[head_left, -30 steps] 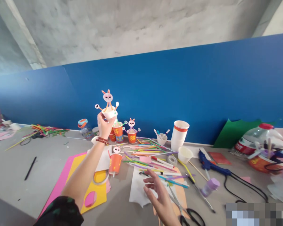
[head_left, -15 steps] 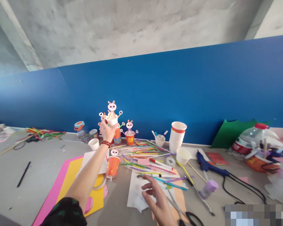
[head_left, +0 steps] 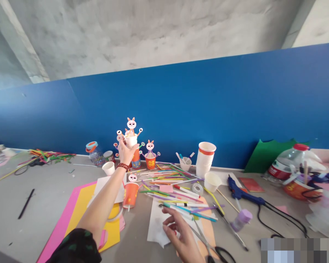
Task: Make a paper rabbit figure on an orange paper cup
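My left hand point(head_left: 126, 151) reaches to the back of the table, its fingers closed round a white paper cup point(head_left: 131, 140) with a rabbit-face figure point(head_left: 131, 125) standing up from it. Other rabbit cups crowd just behind, partly hidden by that hand. To its right stands an orange rabbit cup point(head_left: 150, 160). Nearer me, another orange cup point(head_left: 131, 195) with a rabbit face leans slightly. My right hand point(head_left: 181, 233) hovers low over white paper point(head_left: 156, 219), fingers loosely curled and apart, holding nothing visible. Close beside it lie black-handled scissors point(head_left: 203, 239).
Pens and coloured sticks point(head_left: 170, 179) spread across the middle. A tall stack of paper cups point(head_left: 205, 159) stands by the blue partition point(head_left: 181, 109). At right are a blue glue gun point(head_left: 244, 193), a glue stick point(head_left: 241, 220) and a large bottle point(head_left: 285, 164). Coloured sheets point(head_left: 76, 212) lie at left.
The view has shifted very slightly. My left hand stays at the back with the rabbit cup, which has moved a touch to the right. My right hand has barely moved.
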Demonstrator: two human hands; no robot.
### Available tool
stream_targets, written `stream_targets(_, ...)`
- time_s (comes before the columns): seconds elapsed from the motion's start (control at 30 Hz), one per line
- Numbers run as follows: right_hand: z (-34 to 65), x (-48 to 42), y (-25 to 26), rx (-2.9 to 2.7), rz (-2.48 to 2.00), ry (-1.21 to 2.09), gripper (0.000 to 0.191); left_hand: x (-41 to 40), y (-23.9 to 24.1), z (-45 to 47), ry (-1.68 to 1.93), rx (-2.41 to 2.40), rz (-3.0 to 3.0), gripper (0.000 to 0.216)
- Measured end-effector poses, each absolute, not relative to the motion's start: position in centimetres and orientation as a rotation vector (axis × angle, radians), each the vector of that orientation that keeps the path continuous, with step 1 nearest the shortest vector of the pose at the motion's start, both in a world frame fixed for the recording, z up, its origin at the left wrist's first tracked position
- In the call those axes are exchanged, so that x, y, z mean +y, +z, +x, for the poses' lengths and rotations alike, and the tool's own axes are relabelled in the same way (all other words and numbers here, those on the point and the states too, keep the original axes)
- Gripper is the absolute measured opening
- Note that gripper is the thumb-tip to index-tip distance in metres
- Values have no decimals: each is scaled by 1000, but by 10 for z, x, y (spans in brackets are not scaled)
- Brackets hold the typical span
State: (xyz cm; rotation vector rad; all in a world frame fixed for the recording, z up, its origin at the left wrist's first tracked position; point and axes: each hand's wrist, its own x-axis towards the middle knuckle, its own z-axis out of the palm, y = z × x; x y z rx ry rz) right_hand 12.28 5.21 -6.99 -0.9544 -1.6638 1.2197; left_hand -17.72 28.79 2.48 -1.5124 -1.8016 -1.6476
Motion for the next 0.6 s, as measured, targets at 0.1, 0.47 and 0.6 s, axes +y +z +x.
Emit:
stream_targets(0.1,122,53,-72,-1669,-946,1210,39,285,23,-177,-1642,-1804,-1504,88)
stream_targets(0.47,120,54,-75,-1665,-931,1186,37,276,9,-181,-1608,-1786,-1553,72)
stream_targets(0.6,121,53,-73,-1634,-951,1163,37,279,5,-178,-1641,-1780,-1533,74)
